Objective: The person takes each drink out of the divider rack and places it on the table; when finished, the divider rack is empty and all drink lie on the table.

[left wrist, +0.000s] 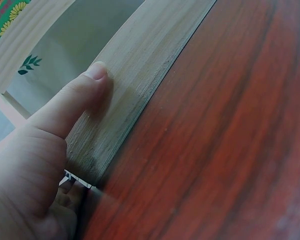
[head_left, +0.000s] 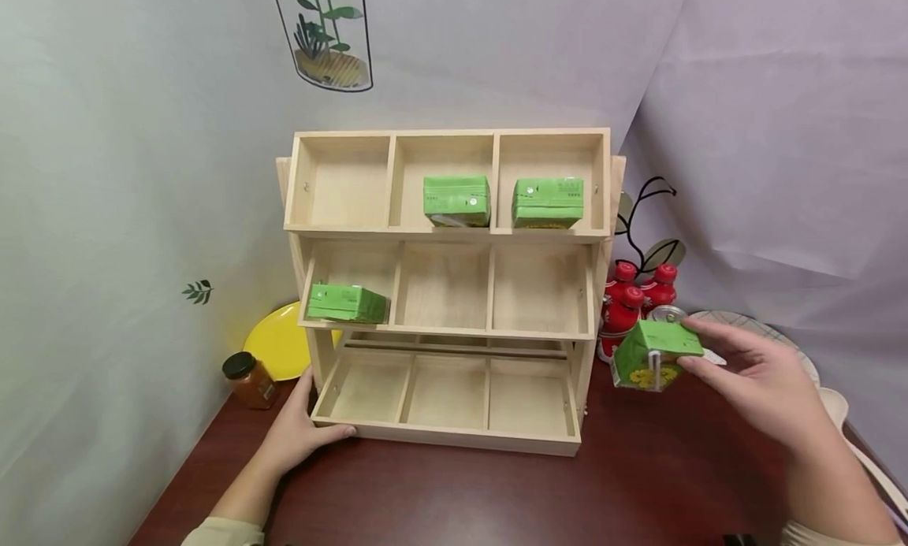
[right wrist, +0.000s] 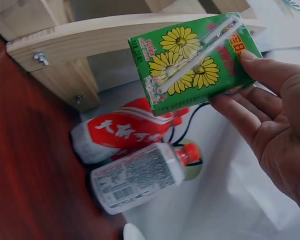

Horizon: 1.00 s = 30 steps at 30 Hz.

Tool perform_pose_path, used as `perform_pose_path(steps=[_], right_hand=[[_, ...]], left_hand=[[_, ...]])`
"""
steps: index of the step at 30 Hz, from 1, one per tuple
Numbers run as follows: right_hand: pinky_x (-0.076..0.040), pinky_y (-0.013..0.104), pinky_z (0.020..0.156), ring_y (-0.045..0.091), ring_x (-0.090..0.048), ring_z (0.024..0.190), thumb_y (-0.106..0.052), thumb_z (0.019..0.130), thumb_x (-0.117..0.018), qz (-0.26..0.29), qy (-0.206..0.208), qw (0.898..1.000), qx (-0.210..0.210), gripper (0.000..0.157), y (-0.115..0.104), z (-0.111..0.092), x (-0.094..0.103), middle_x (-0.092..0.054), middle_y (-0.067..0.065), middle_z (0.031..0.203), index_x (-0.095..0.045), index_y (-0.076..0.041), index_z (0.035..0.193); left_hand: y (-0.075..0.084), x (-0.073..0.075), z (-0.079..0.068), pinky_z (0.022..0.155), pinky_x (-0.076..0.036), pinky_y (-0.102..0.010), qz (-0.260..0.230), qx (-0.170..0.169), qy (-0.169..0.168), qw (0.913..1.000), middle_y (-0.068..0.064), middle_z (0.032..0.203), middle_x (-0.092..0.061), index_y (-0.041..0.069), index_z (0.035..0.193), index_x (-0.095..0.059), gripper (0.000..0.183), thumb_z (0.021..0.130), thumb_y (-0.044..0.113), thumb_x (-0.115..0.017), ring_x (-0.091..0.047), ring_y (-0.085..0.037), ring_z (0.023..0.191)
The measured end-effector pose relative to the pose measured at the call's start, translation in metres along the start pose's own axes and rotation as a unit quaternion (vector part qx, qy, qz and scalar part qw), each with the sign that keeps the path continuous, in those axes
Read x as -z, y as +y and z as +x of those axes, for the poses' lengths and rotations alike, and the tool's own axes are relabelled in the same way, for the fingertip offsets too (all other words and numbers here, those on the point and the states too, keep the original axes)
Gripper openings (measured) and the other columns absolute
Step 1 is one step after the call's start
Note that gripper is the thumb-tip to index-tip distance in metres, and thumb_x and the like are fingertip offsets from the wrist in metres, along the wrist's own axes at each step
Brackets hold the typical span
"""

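My right hand (head_left: pixel 769 377) pinches a green drink carton (head_left: pixel 656 355) between thumb and fingers, to the right of the wooden display rack (head_left: pixel 454 440). In the right wrist view, this carton (right wrist: pixel 190 65) has yellow flowers on it and a wrapped straw on its face. My left hand (head_left: pixel 301 428) grips the rack's bottom left corner, its thumb lying along the front board (left wrist: pixel 125 85) and its other fingers around the side. Two green cartons (head_left: pixel 457 199) stand in the top tier's middle and right compartments. Another carton (head_left: pixel 344 303) lies in the middle tier's left compartment.
Several red-capped bottles (head_left: pixel 623 310) stand right of the rack, with a can (head_left: pixel 667 314) beside them. A plate (head_left: pixel 723 323) and a light-coloured spoon (head_left: pixel 835 406) lie behind my right hand. At the left are a dark-lidded jar (head_left: pixel 250 380) and a yellow plate (head_left: pixel 280 343).
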State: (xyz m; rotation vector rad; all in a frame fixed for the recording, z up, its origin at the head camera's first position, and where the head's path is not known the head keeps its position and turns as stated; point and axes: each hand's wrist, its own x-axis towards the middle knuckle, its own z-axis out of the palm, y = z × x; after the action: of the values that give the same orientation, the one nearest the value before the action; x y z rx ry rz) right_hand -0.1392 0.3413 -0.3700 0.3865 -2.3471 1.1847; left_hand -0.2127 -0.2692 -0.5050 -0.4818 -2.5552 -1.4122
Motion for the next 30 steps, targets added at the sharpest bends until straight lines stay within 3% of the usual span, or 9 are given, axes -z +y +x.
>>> perform_pose_path(steps=[6,18,30], right_hand=[[-0.049,0.014,0.077,-0.001,-0.060,0.107,0.001,0.076,-0.080,0.009,-0.026,0.999,-0.031,0.052,0.017,-0.003,-0.009,-0.066,-0.002,0.120,-0.064,-0.003,0.126],[-0.052,0.019,0.074,0.002,-0.064,0.098,-0.014,0.082,-0.078,0.028,-0.053,0.993,-0.103,0.047,0.047,-0.002,-0.029,-0.069,-0.002,0.112,-0.063,-0.005,0.126],[-0.052,0.018,0.074,-0.001,-0.063,0.099,-0.013,0.084,-0.076,0.029,-0.078,0.993,-0.085,0.050,0.060,-0.003,-0.041,-0.064,0.016,0.121,-0.059,-0.002,0.130]], left_hand=[[-0.002,-0.001,-0.001,0.095,-0.029,-0.010,-0.004,0.003,-0.003,1.0000,-0.004,0.147,-0.038,0.034,0.153,-0.019,0.123,0.056,0.029,-0.095,-0.042,-0.022,0.125],[-0.002,-0.001,-0.001,0.095,-0.029,-0.010,-0.003,0.003,-0.001,1.0000,-0.004,0.146,-0.039,0.032,0.153,-0.020,0.123,0.056,0.028,-0.095,-0.042,-0.022,0.124],[-0.003,0.001,0.000,0.095,-0.030,-0.010,0.000,0.008,0.000,1.0000,-0.003,0.145,-0.039,0.034,0.152,-0.020,0.122,0.056,0.029,-0.095,-0.043,-0.020,0.124]])
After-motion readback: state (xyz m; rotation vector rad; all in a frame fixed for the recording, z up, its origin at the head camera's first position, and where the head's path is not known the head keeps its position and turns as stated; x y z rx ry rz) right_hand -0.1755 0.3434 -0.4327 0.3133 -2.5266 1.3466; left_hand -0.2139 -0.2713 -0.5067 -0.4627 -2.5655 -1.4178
